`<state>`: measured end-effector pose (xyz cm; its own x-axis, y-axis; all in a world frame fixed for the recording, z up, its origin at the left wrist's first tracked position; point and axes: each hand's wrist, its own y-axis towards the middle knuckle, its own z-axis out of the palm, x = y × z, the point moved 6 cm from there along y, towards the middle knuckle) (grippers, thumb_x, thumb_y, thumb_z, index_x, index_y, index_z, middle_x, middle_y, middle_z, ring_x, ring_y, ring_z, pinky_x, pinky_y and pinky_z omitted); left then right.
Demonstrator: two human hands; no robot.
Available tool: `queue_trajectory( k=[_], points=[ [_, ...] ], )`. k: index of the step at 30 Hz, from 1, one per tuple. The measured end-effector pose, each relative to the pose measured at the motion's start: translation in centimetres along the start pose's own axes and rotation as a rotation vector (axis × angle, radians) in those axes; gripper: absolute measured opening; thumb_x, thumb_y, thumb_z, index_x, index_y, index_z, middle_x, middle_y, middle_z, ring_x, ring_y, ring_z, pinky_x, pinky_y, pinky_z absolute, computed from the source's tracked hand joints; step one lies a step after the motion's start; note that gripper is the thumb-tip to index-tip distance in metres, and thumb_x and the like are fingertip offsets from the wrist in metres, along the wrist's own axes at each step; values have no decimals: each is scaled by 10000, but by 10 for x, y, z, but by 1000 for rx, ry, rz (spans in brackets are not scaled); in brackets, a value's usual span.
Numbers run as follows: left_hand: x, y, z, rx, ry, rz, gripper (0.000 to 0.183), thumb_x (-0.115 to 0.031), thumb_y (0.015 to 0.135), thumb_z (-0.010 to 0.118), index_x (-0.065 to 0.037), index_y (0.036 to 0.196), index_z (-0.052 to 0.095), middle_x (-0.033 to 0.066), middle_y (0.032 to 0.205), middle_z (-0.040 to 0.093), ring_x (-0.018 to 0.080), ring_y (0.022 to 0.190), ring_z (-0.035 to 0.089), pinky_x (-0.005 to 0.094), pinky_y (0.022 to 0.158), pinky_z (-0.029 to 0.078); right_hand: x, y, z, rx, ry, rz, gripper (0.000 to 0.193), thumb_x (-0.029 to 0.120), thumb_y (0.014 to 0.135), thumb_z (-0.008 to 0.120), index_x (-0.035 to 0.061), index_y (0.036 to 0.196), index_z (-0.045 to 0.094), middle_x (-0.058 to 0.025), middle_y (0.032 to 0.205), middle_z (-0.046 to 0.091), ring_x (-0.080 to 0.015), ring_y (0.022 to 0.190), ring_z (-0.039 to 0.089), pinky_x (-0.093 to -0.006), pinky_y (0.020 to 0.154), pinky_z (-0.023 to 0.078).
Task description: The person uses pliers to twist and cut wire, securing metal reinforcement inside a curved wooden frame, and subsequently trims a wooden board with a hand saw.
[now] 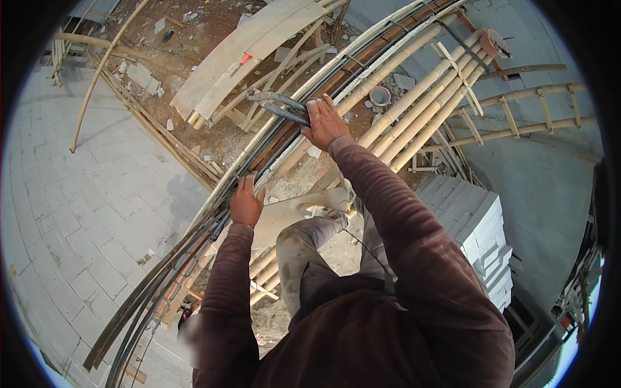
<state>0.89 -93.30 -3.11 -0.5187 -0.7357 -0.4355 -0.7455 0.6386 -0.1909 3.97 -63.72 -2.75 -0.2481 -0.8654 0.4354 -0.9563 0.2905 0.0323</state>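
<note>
My right hand (323, 121) is closed around the grey handles of a pair of pincers (279, 105), whose jaws point left over the beam. Long dark steel reinforcing bars (359, 64) with stirrups run in a narrow timber trough from upper right to lower left. Lower along this trough, my left hand (246, 202) curls its fingers over the near edge of the bars; its fingertips are partly hidden. Under the right wrist lies a bamboo pole (375, 84) beside the trough.
Bamboo poles (427, 107) are tied side by side at right, near a bucket (380, 96). Pale blocks (475, 226) are stacked below. A board platform (249, 48) stands beyond the trough, and a block wall (84, 187) at left. A person (187, 339) is partly visible behind my left arm.
</note>
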Motion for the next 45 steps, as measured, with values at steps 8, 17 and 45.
queue_trajectory(
  k=[8,17,45],
  points=[
    [13,4,16,-31,41,109,484,-362,1008,677,-131,1429,610,188,1252,654,428,997,692,496,822,579,-3,-3,1,-55,56,-69,613,248,804,806,8,1278,499,-222,1155,590,-409,1225,566,-535,1278,239],
    [4,4,5,-41,-20,101,507,-340,1000,687,-142,1458,599,145,1159,658,395,919,692,482,773,573,-3,-4,-1,-171,39,-169,556,242,791,788,-25,1206,531,-217,1078,604,-388,1144,592,-550,1249,274],
    [7,-12,4,-271,-66,210,481,-238,959,719,-48,1394,644,184,1152,693,421,1030,655,479,891,532,36,-65,-112,-282,-22,-463,196,17,861,678,-28,1028,587,-175,825,560,-395,704,558,-435,717,502]
  ],
)
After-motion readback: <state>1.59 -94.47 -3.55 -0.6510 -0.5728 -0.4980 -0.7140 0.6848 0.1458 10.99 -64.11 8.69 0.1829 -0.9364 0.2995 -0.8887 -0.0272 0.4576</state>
